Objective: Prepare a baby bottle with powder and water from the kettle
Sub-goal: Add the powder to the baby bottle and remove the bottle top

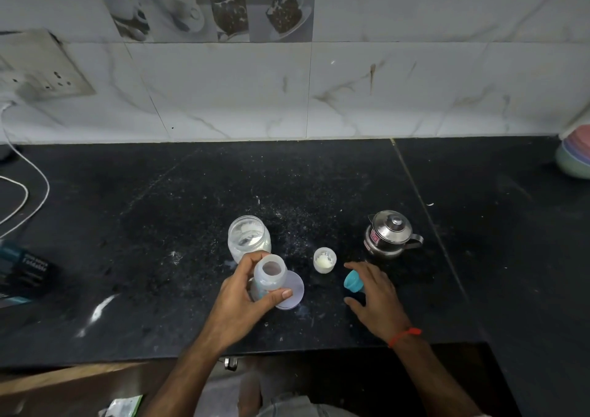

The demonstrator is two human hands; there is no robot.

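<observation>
My left hand point(244, 292) grips an open, translucent baby bottle point(270, 273) that stands on the black counter point(159, 225). Just behind it is a clear jar point(249, 237) holding white powder, its mouth uncovered. A round pale lid point(295, 290) lies flat to the right of the bottle. A small white cup point(324, 259) with a little powder in it sits in the middle. My right hand point(375, 295) curls around the teal bottle cap point(352, 281) on the counter. The small steel kettle point(390, 234), lid on, stands behind my right hand.
White powder is scattered on the counter around the jar. A dark box point(24, 276) lies at the left edge, with white cables point(28, 189) behind it. Stacked coloured bowls point(576, 154) sit at the far right. The tiled wall point(287, 97) bounds the back.
</observation>
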